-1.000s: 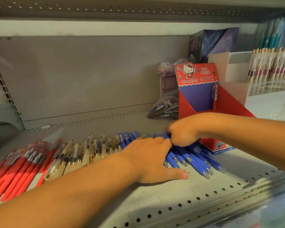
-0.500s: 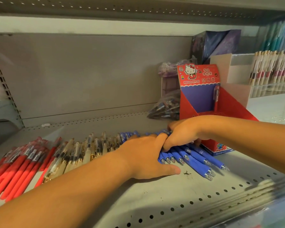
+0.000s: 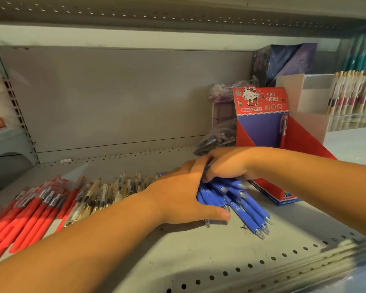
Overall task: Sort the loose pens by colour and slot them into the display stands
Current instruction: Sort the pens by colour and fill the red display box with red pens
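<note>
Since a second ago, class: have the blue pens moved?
Yes. The blue pens have been gathered from a spread fan into a tighter, overlapping bunch. Their rightmost tips have drawn left, away from the front corner of the red display stand.

A perforated grey shelf (image 3: 199, 261) meets a plain back panel (image 3: 125, 98). By the panel lies a clear plastic bag (image 3: 217, 140); higher is a dark purple box (image 3: 283, 60).
</note>
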`<control>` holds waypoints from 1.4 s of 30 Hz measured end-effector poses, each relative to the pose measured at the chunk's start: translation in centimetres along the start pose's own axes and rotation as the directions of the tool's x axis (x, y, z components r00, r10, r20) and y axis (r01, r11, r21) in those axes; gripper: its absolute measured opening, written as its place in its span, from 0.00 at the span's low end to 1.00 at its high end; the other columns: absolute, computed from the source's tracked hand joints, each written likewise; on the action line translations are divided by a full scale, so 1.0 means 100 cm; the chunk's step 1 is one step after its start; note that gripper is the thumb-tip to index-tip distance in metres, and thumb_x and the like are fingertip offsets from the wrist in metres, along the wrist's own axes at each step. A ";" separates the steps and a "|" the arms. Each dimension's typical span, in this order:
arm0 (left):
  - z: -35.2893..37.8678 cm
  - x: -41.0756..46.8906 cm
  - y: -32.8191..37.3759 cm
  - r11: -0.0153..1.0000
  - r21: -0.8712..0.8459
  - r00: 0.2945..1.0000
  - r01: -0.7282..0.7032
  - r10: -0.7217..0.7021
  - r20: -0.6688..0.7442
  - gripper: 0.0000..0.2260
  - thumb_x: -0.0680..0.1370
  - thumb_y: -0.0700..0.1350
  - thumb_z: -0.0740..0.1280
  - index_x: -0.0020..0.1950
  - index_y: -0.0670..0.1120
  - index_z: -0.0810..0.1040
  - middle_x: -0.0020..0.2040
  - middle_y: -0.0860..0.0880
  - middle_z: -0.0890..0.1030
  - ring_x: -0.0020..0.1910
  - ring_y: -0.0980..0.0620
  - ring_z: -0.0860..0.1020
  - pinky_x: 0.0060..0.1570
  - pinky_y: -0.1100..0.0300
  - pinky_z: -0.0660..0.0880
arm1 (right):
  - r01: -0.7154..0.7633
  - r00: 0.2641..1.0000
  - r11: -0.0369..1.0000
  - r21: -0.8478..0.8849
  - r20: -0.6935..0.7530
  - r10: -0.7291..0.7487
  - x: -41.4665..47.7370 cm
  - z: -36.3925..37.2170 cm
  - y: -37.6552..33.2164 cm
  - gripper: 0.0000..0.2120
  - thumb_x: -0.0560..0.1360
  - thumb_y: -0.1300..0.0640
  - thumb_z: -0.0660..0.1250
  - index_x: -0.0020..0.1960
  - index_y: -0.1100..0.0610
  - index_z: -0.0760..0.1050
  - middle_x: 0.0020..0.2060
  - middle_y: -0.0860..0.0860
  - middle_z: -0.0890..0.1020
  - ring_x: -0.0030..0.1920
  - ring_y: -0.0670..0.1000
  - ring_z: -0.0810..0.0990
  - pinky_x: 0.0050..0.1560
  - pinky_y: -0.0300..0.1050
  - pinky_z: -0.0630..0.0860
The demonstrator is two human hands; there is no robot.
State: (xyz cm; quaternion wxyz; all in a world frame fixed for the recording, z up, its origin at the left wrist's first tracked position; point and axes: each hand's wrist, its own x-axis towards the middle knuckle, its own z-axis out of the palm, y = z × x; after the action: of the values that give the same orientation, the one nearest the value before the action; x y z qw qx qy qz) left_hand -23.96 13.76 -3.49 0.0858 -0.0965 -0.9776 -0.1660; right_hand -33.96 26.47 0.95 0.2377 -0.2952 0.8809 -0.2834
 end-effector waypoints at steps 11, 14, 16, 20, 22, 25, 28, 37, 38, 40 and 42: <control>-0.003 -0.003 -0.009 0.999 0.014 0.995 0.038 -0.039 0.093 0.30 0.68 0.75 0.64 0.67 0.70 0.63 0.68 0.59 0.68 0.63 0.54 0.73 0.60 0.61 0.70 | 0.061 0.998 0.998 -0.034 -0.019 -0.062 -0.016 -0.011 0.010 0.29 0.70 0.66 0.67 0.70 0.54 0.69 0.60 0.52 0.77 0.56 0.51 0.80 0.57 0.45 0.79; 0.001 0.001 -0.004 0.999 0.046 0.995 0.019 -0.023 0.097 0.29 0.67 0.76 0.63 0.64 0.65 0.68 0.66 0.59 0.72 0.60 0.58 0.75 0.61 0.57 0.73 | 0.040 0.999 0.910 -0.413 -0.009 -0.047 -0.034 -0.015 0.018 0.22 0.72 0.52 0.72 0.64 0.52 0.74 0.57 0.49 0.80 0.54 0.50 0.80 0.56 0.47 0.79; 0.003 0.002 0.000 0.999 0.046 0.996 0.000 -0.005 0.094 0.27 0.68 0.76 0.62 0.61 0.63 0.70 0.56 0.61 0.75 0.53 0.60 0.75 0.56 0.55 0.76 | 0.009 1.000 0.809 -0.588 0.005 -0.007 -0.042 -0.011 0.024 0.20 0.72 0.44 0.71 0.58 0.54 0.76 0.51 0.52 0.82 0.48 0.50 0.80 0.53 0.48 0.79; 0.004 0.005 0.003 0.998 0.060 0.997 0.014 -0.018 0.078 0.27 0.73 0.74 0.57 0.66 0.61 0.68 0.61 0.59 0.75 0.57 0.56 0.74 0.59 0.56 0.73 | 0.042 0.999 0.762 -0.646 0.028 -0.031 -0.046 -0.001 0.030 0.12 0.77 0.53 0.65 0.55 0.60 0.76 0.45 0.56 0.81 0.38 0.53 0.74 0.38 0.47 0.73; 0.004 0.005 0.005 0.998 0.055 0.997 0.037 -0.041 0.064 0.25 0.74 0.72 0.56 0.66 0.61 0.69 0.59 0.59 0.75 0.55 0.56 0.74 0.57 0.58 0.72 | 0.031 0.999 0.743 -0.668 -0.002 -0.043 -0.043 -0.002 0.033 0.09 0.77 0.57 0.63 0.53 0.62 0.76 0.43 0.58 0.80 0.37 0.55 0.72 0.36 0.47 0.69; 0.005 0.003 0.008 0.983 0.170 0.996 0.067 -0.075 0.040 0.30 0.74 0.73 0.53 0.67 0.58 0.70 0.57 0.56 0.73 0.55 0.54 0.72 0.57 0.57 0.71 | 0.001 0.992 0.724 -0.690 -0.092 -0.089 -0.041 -0.005 0.037 0.09 0.77 0.58 0.64 0.53 0.63 0.74 0.43 0.59 0.80 0.40 0.57 0.75 0.38 0.47 0.71; 0.003 0.003 0.011 0.958 0.280 0.998 0.055 -0.065 0.026 0.39 0.68 0.77 0.45 0.67 0.56 0.71 0.55 0.53 0.71 0.56 0.52 0.68 0.56 0.56 0.69 | 0.005 0.975 0.744 -0.668 -0.162 -0.152 -0.036 -0.005 0.037 0.09 0.77 0.59 0.64 0.53 0.59 0.66 0.45 0.57 0.79 0.45 0.58 0.78 0.44 0.51 0.77; -0.005 0.003 0.021 0.963 0.259 0.983 0.078 -0.031 -0.180 0.18 0.82 0.58 0.57 0.43 0.49 0.79 0.39 0.51 0.73 0.39 0.55 0.69 0.36 0.58 0.60 | 0.021 0.989 0.844 -0.536 -0.110 -0.095 -0.017 -0.002 0.039 0.12 0.74 0.61 0.64 0.55 0.63 0.79 0.48 0.61 0.82 0.47 0.60 0.81 0.47 0.55 0.79; -0.006 0.003 0.021 0.961 0.264 0.980 0.088 -0.036 -0.197 0.15 0.82 0.55 0.58 0.43 0.49 0.78 0.39 0.51 0.73 0.38 0.53 0.70 0.35 0.57 0.60 | 0.031 0.989 0.844 -0.536 -0.106 -0.104 -0.014 -0.002 0.040 0.13 0.74 0.61 0.65 0.57 0.63 0.79 0.49 0.59 0.82 0.49 0.60 0.80 0.47 0.53 0.79; -0.008 0.005 0.018 0.955 0.277 0.975 0.106 -0.046 -0.216 0.11 0.81 0.50 0.60 0.45 0.48 0.78 0.39 0.51 0.74 0.39 0.50 0.72 0.35 0.56 0.64 | 0.054 0.988 0.847 -0.530 -0.097 -0.124 -0.011 -0.003 0.040 0.14 0.75 0.59 0.68 0.60 0.58 0.80 0.48 0.53 0.80 0.47 0.55 0.78 0.43 0.45 0.75; -0.011 0.005 0.015 0.961 0.246 0.975 0.125 -0.074 -0.208 0.10 0.80 0.50 0.62 0.45 0.49 0.80 0.37 0.52 0.77 0.38 0.50 0.75 0.34 0.58 0.69 | 0.054 0.987 0.855 -0.516 -0.102 -0.124 -0.007 -0.005 0.039 0.16 0.76 0.59 0.69 0.63 0.54 0.78 0.48 0.49 0.76 0.47 0.51 0.76 0.41 0.38 0.70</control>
State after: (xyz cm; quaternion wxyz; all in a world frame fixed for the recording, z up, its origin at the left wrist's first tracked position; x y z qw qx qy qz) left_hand -23.95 14.82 -1.94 0.1856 -0.0182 -0.9812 -0.0505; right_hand -35.29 29.67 -0.99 0.0788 -0.3688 0.9236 -0.0691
